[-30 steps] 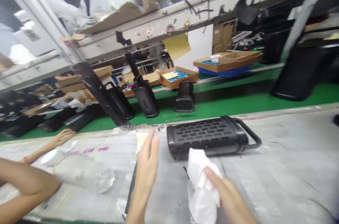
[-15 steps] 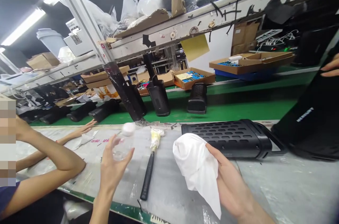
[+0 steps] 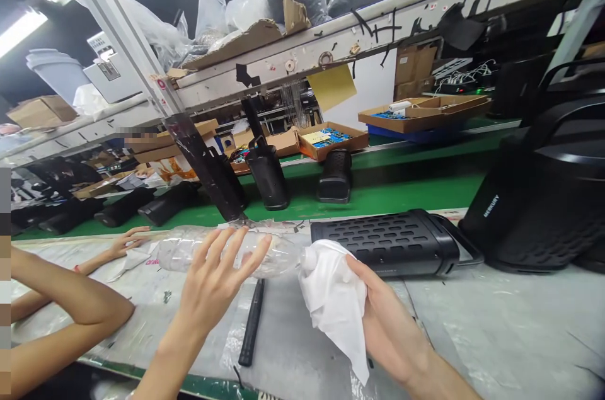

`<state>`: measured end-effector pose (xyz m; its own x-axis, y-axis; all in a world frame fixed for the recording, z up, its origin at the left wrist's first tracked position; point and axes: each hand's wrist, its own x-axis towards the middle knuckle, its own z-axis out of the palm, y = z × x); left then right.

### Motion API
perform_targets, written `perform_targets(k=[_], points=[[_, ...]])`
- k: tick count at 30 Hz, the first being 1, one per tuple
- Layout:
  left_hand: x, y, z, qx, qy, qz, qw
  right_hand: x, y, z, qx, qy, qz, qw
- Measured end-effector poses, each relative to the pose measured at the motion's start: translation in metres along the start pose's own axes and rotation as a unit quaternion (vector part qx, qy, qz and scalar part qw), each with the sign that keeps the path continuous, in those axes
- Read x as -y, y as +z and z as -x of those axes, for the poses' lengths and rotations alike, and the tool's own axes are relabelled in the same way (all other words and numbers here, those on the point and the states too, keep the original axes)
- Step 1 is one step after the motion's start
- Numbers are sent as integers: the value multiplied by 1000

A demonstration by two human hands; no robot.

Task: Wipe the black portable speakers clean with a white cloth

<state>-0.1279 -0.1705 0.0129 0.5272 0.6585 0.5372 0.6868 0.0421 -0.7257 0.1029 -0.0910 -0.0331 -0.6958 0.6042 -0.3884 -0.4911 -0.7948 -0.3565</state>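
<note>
A clear plastic bottle (image 3: 182, 252) lies sideways in the grip of my left hand (image 3: 215, 283), over the bench. Its neck points right and meets the white cloth (image 3: 331, 299). My right hand (image 3: 390, 324) is closed on that cloth, which is bunched at the top and hangs down to a point. Whether the bottle's mouth is capped cannot be seen. Behind the cloth, a black perforated speaker (image 3: 382, 239) rests on its side, its handle to the right. Below the bottle a tool's black handle (image 3: 251, 324) shows; its upper end is hidden.
A large black speaker (image 3: 510, 211) stands at the right. Across the green belt (image 3: 401, 176) are several black speakers and open cardboard trays (image 3: 333, 142). A dark-wrapped post (image 3: 205, 167) rises at the bench's back edge. At left, a co-worker's arms (image 3: 70, 299) rest on the bench.
My left hand has turned the bottle from roughly upright to sideways and brought its neck against the cloth. My right hand still holds the cloth. The view has shifted somewhat to the right.
</note>
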Motion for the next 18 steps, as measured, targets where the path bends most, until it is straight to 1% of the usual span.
perform_targets(k=[3,6,7,9,11,12,13,14,15,16,18], points=[[5,-3,-6,-7,23,-14,1000,1,-1,-1,4,-3,-3,1000],[2,-1,-5,10,10,6,1000,3,-3,-1,5,-4,-4,1000],[-1,2,-3,25,-10,21,999,4,-4,-1,5,-4,-5,1000],[-10,12,3,70,-76,70,992,6,-5,0,15,-5,-12,1000],[-17,27,11,99,-166,145,970,10,-7,2,36,-14,-12,999],[-20,36,15,98,-220,192,951,13,-9,3,44,-20,-3,999],[-21,44,20,83,-283,242,924,17,-13,6,51,-29,13,998],[-20,52,24,56,-351,294,887,22,-19,9,54,-44,34,997],[-17,60,28,24,-426,340,838,29,-27,13,51,-62,59,995],[-13,68,33,-12,-498,377,781,37,-37,18,41,-84,83,992],[-2,83,44,-86,-620,409,664,54,-61,31,-4,-146,120,982]])
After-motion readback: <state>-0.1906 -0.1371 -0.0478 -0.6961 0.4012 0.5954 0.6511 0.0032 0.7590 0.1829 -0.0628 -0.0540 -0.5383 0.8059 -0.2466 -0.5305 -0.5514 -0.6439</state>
